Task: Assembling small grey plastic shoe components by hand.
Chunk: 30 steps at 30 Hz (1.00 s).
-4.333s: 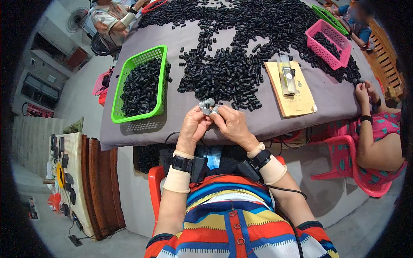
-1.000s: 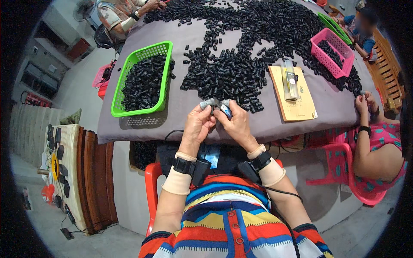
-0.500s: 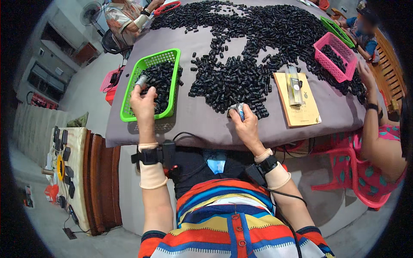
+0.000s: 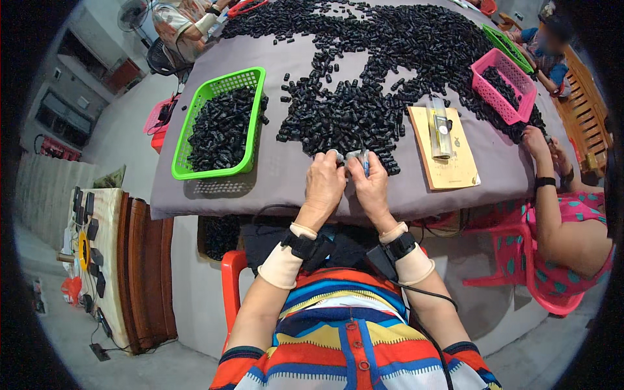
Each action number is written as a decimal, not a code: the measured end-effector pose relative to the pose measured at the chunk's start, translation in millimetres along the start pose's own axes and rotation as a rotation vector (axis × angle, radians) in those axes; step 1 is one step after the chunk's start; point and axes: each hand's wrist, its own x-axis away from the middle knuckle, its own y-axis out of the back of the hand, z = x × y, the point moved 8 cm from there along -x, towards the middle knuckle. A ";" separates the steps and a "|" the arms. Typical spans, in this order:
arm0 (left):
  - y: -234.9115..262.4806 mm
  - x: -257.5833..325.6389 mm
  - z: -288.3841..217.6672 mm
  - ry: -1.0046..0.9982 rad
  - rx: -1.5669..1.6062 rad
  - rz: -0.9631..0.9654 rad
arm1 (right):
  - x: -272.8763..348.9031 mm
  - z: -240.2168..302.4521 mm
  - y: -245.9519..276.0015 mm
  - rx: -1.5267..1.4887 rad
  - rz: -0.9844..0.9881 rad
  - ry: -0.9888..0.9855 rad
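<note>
a grey-covered table (image 4: pixel 276 156) bears a wide spread of black pieces (image 4: pixel 422 39), with a heap (image 4: pixel 344 117) right before the person. a green basket (image 4: pixel 255 123), filled with more of them, stands to the left; a pink basket (image 4: pixel 489 96) is far right, a yellow booklet (image 4: pixel 453 173) nearer. the left hand (image 4: pixel 325 185) bends its fingers at the heap's near edge; whether it grasps a piece i cannot tell. a clear case (image 4: pixel 442 140) lies on the booklet. the right hand (image 4: pixel 372 187), just beside the left, grasps a small blue-and-grey object (image 4: pixel 366 162), partly hidden.
</note>
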 end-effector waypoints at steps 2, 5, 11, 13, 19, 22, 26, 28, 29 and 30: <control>-3.0 1.9 1.6 0.023 0.012 0.018 | 0.0 3.4 -1.9 0.012 0.001 0.015; -4.2 4.3 7.8 0.062 0.013 0.080 | 0.3 3.7 -2.9 0.047 0.023 0.026; -11.2 13.1 46.8 0.448 0.655 0.265 | 2.0 9.4 -7.5 0.100 0.072 0.036; -20.1 23.1 49.8 0.676 1.037 0.370 | 2.3 10.6 -7.4 0.141 0.077 0.067; -16.1 26.2 55.1 0.644 1.384 0.265 | 4.7 19.6 -14.5 0.123 0.158 0.054; -18.1 27.9 55.8 0.685 1.529 0.256 | 4.3 9.1 -15.9 0.144 0.213 0.055; -17.4 30.6 59.0 0.694 1.626 0.265 | 9.1 20.2 -24.4 0.284 0.298 0.140; -16.8 30.9 59.6 0.691 1.621 0.266 | 11.7 27.1 -27.4 0.321 0.301 0.234; -16.2 30.6 59.8 0.685 1.617 0.265 | 12.4 28.3 -28.8 0.329 0.303 0.266; -16.7 30.9 60.9 0.686 1.617 0.265 | 13.4 30.1 -29.9 0.337 0.305 0.298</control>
